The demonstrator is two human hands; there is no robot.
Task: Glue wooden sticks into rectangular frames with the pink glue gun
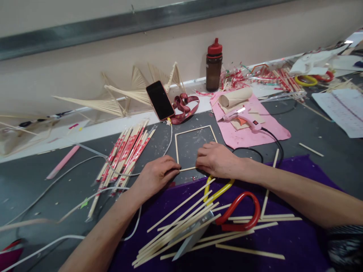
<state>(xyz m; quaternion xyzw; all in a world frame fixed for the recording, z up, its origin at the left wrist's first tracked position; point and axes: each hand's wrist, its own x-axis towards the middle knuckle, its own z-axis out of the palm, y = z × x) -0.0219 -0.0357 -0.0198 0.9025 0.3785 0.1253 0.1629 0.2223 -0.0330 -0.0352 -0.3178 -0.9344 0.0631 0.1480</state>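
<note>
A square frame of thin wooden chopsticks (177,149) lies flat on the dark grey table. My left hand (159,173) pinches its near left corner between thumb and fingers. At the near right corner, my right hand (217,159) has its fingers curled onto the frame and hides that corner. Just below my hands, loose chopsticks (170,236) are strewn over a purple cloth (295,181). Among them lies a pair of scissors (241,204) with one red and one yellow handle, its blades partly under the sticks.
Wrapped chopsticks (127,151) and white cables lie left. A phone (160,100) leans against stick structures (113,102) near the wall. A pink glue gun (246,119) and a cardboard tube (236,97) rest on pink paper (269,134). A bottle (214,70) stands behind, beside discarded wrappers (235,79).
</note>
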